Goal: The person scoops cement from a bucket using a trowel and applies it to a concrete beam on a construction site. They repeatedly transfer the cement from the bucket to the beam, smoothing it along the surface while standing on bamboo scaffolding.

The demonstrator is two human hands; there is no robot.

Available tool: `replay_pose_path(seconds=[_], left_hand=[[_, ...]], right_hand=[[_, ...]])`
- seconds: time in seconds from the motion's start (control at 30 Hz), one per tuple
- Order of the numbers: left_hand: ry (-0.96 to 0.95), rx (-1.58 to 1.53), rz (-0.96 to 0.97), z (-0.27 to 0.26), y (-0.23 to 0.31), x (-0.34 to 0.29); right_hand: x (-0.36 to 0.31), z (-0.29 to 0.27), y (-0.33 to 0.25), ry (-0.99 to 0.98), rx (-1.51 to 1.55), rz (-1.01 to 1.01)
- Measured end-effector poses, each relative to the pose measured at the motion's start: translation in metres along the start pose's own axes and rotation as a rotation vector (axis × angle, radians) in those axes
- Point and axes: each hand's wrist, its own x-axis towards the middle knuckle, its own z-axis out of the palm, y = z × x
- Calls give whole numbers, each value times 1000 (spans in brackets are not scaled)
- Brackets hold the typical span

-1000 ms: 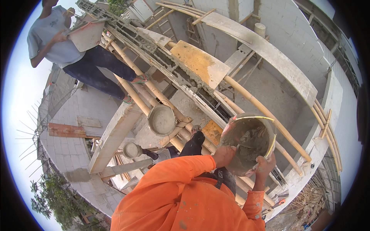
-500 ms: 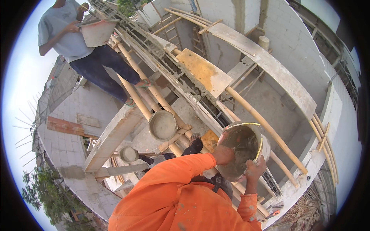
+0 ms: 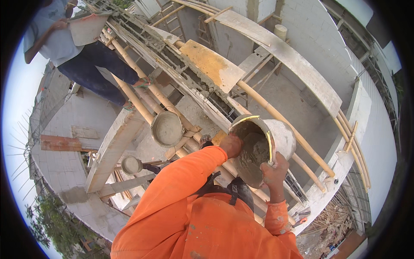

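Observation:
A pale, mortar-smeared bucket point(image 3: 283, 137) is tilted in front of me, its mouth turned toward me. Grey wet concrete point(image 3: 254, 151) lies inside it. My left hand point(image 3: 231, 144) is closed on the left side of its rim. On the near right side, my right hand point(image 3: 275, 171) is closed on the rim beside the yellow-covered handle point(image 3: 271, 144). Just past the bucket runs a narrow formwork channel point(image 3: 207, 88) with rebar and wet concrete in it.
Bamboo poles point(image 3: 284, 114) and a stained board point(image 3: 211, 64) span the gaps over a lower floor. Another bucket point(image 3: 167, 129) stands on poles to the left, and a smaller one point(image 3: 131, 165) is lower down. A co-worker point(image 3: 56, 39) at upper left holds a bucket point(image 3: 88, 29).
The bucket has tipped further, so more of the concrete inside shows. Both hands stay on it. My view has shifted, and the surroundings appear further left and higher.

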Motion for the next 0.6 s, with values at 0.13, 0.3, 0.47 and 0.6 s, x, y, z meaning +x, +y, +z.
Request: replay_pose_path(seconds=[0.13, 0.3, 0.47, 0.6], left_hand=[[-74, -178, 120, 19, 5, -5], [-142, -302, 199, 32, 29, -2], [3, -536, 251, 31, 35, -28], [-57, -519, 190, 21, 23, -45]], right_hand=[[6, -26, -9, -98, 112, 58], [3, -50, -4, -42, 386, 198], [-5, -53, 16, -6, 503, 155], [-2, -33, 23, 101, 579, 226]])
